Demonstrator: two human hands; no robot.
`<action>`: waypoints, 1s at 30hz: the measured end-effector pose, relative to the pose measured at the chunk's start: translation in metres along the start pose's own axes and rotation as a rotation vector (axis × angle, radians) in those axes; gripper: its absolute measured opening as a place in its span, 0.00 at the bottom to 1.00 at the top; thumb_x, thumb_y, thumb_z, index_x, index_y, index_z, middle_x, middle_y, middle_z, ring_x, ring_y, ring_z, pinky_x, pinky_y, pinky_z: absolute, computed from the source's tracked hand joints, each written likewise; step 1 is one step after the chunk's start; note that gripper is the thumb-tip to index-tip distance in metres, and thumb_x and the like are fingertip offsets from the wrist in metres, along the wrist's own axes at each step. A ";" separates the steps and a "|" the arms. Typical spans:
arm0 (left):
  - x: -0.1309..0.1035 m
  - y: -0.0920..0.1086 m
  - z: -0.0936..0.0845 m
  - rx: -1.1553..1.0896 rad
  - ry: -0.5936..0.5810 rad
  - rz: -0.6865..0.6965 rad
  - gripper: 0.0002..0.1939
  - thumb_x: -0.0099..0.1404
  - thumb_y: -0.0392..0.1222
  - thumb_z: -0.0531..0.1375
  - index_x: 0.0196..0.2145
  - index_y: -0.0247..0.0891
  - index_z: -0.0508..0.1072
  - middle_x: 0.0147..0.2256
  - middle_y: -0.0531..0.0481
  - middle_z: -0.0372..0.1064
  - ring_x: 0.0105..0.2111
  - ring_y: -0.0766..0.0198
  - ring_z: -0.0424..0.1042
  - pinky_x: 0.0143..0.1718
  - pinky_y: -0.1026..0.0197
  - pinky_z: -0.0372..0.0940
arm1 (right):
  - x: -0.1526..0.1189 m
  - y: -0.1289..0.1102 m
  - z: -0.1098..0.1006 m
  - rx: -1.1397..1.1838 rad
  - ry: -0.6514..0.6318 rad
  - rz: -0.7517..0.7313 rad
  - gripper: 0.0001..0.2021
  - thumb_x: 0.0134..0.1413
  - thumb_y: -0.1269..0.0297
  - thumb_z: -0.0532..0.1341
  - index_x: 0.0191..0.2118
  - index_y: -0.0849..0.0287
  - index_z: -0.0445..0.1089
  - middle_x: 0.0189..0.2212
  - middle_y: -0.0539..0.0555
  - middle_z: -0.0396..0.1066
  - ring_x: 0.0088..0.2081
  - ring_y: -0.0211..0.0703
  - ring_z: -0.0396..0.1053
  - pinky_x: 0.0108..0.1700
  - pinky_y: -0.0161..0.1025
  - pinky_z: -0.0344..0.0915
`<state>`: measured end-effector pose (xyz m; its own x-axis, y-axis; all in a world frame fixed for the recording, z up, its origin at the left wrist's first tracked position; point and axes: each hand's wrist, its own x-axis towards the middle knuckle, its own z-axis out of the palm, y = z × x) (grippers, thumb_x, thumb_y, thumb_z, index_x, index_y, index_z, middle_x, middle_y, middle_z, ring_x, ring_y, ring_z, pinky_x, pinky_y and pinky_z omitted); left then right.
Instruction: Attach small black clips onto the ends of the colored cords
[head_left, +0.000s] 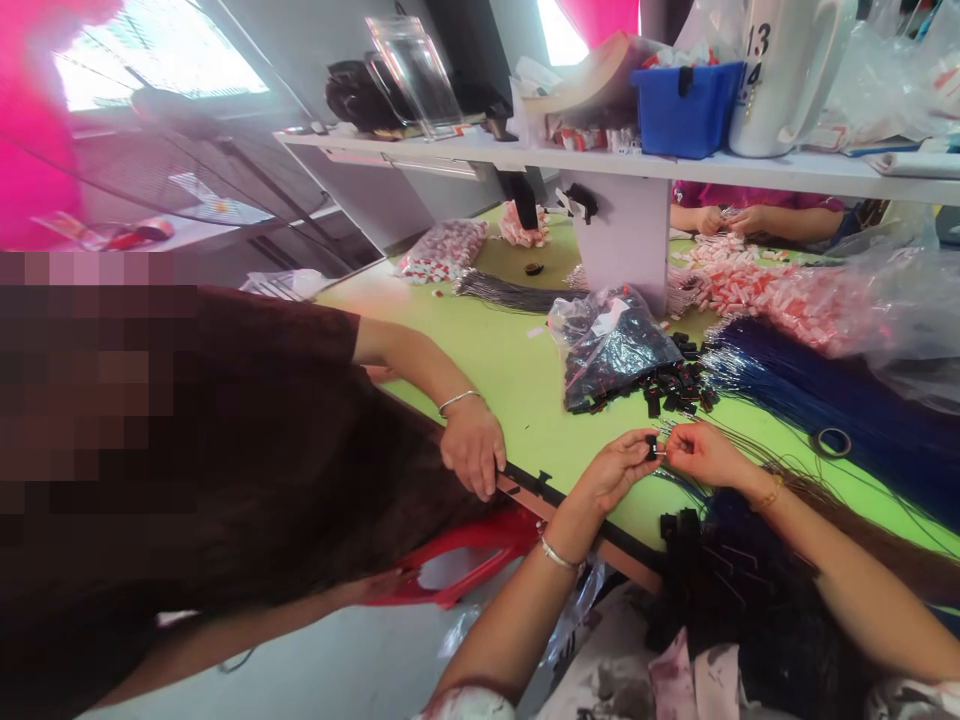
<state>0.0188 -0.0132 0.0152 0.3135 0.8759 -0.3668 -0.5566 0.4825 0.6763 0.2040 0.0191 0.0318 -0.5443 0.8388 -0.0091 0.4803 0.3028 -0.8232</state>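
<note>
My left hand (616, 470) pinches a small black connector housing (652, 449) between thumb and fingertips, above the table's front edge. Close against its right side, my right hand (701, 455) is closed in a pinch on a thin wire, whose pale metal tip (661, 454) points at the housing. Most of that wire is hidden by the fingers. Just beyond my hands lie loose black connectors (664, 395), spilling from a clear plastic bag (616, 350). More black connectors (679, 528) with dark wires hang by my lap.
Bundles of blue wires (810, 400) and brown wires (847, 510) lie at right, with a tape roll (831, 442). Pinkish-white connectors (757, 295) are heaped behind. A co-worker's hand (474, 450) rests on the table edge at left; another person works opposite. A shelf (480, 150) spans above.
</note>
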 end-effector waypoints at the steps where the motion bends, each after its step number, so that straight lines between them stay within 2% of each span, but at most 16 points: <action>1: 0.000 -0.001 0.000 0.003 -0.001 -0.001 0.14 0.54 0.31 0.64 0.40 0.33 0.73 0.34 0.46 0.73 0.35 0.65 0.72 0.44 0.61 0.66 | 0.000 0.000 0.000 0.000 0.000 0.003 0.06 0.46 0.66 0.56 0.23 0.61 0.65 0.18 0.46 0.63 0.20 0.31 0.54 0.22 0.29 0.48; 9: -0.003 -0.003 0.002 0.024 0.018 -0.002 0.15 0.52 0.32 0.66 0.39 0.33 0.74 0.32 0.48 0.72 0.33 0.66 0.72 0.44 0.60 0.65 | 0.000 -0.006 -0.003 -0.037 0.014 0.019 0.06 0.45 0.66 0.57 0.23 0.61 0.66 0.18 0.47 0.65 0.21 0.32 0.56 0.23 0.30 0.50; 16: -0.004 -0.009 0.010 0.028 0.123 0.020 0.19 0.44 0.34 0.71 0.36 0.33 0.74 0.29 0.50 0.71 0.31 0.68 0.71 0.40 0.61 0.67 | -0.001 -0.012 -0.002 -0.100 0.018 0.002 0.05 0.44 0.69 0.57 0.23 0.61 0.67 0.19 0.48 0.66 0.22 0.33 0.58 0.25 0.30 0.50; 20: -0.004 -0.016 0.016 0.053 0.192 0.079 0.20 0.42 0.36 0.72 0.35 0.33 0.74 0.28 0.51 0.70 0.29 0.68 0.70 0.38 0.61 0.67 | -0.001 -0.012 -0.001 -0.142 0.003 -0.001 0.06 0.45 0.68 0.57 0.22 0.61 0.66 0.18 0.47 0.64 0.21 0.32 0.56 0.24 0.31 0.48; 25: 0.000 -0.022 0.017 0.053 0.236 0.119 0.19 0.41 0.37 0.72 0.33 0.32 0.73 0.28 0.49 0.70 0.30 0.67 0.70 0.39 0.58 0.67 | -0.002 -0.012 -0.009 -0.145 -0.076 -0.051 0.06 0.48 0.67 0.55 0.24 0.61 0.66 0.19 0.47 0.64 0.21 0.32 0.57 0.25 0.31 0.48; 30: 0.003 -0.029 0.018 0.095 0.269 0.189 0.20 0.41 0.40 0.72 0.33 0.32 0.73 0.27 0.51 0.69 0.28 0.67 0.69 0.37 0.58 0.67 | -0.001 -0.009 -0.007 -0.200 -0.061 -0.029 0.07 0.47 0.66 0.55 0.23 0.61 0.66 0.17 0.46 0.62 0.20 0.32 0.55 0.24 0.31 0.47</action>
<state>0.0498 -0.0247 0.0058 -0.0099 0.9266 -0.3759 -0.5073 0.3193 0.8004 0.2054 0.0188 0.0431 -0.5976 0.8014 -0.0259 0.5873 0.4155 -0.6946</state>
